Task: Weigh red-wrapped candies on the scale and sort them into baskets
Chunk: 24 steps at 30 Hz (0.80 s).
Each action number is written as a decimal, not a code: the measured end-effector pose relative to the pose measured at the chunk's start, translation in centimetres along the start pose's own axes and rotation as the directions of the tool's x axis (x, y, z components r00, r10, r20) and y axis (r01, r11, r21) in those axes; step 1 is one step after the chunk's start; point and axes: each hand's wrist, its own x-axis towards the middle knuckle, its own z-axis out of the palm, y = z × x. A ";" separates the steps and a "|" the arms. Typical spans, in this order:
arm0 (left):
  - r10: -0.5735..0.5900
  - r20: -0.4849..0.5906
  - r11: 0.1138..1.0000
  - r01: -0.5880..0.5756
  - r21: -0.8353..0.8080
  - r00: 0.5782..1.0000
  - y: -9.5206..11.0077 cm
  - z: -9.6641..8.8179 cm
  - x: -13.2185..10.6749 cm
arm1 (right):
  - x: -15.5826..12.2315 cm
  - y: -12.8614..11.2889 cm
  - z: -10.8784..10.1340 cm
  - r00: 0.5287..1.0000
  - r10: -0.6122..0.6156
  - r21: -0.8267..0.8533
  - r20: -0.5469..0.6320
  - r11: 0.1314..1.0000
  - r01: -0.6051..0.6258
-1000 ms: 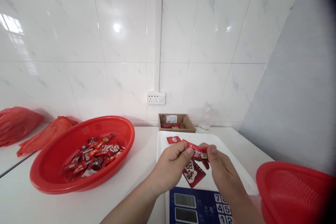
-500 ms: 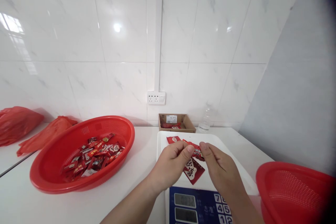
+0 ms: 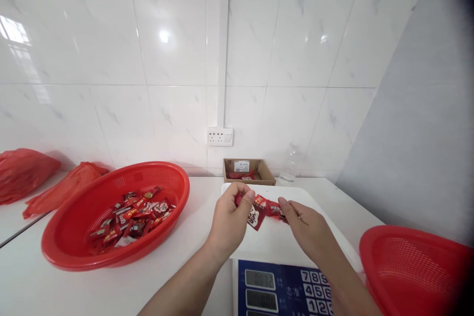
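Note:
Over the white pan (image 3: 274, 247) of a digital scale, my left hand (image 3: 231, 219) pinches a dark red candy packet (image 3: 255, 217) with white patches and dark lettering. My right hand (image 3: 305, 227) has its thumb and fingers closed on another red packet (image 3: 274, 209), printed in lighter colours. The two packets overlap between my hands, and my fingers hide parts of both. Below them sits the scale's blue panel (image 3: 292, 291) with grey displays and number keys; my right forearm covers part of the keys.
A red basket (image 3: 62, 252) with many small packets stands left. Another red basket (image 3: 381, 247) is at the right edge. Behind the scale are a small cardboard box (image 3: 267, 177) with red packets and a clear bottle (image 3: 290, 165). Red plastic bags (image 3: 27, 173) lie far left.
My left hand has moved left and slightly up, bringing the dark red packet from the pan into its pinch. My right hand stays nearly in place, still holding its packet.

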 end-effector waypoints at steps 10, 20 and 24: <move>-0.065 -0.047 0.957 0.049 -0.284 0.997 -0.5 -0.1 0.8 | 1.6 3.1 1.8 0.995 -0.099 -0.303 0.025 0.948 0.102; -0.070 0.028 0.964 0.075 -0.254 0.997 -0.6 -0.4 0.9 | 1.9 3.6 3.0 0.991 -0.086 -0.288 0.103 0.951 0.113; -0.010 0.055 0.999 0.011 -0.030 0.998 -0.8 -0.2 0.8 | 1.8 2.6 2.0 1.000 -0.009 -0.108 -0.006 0.994 0.008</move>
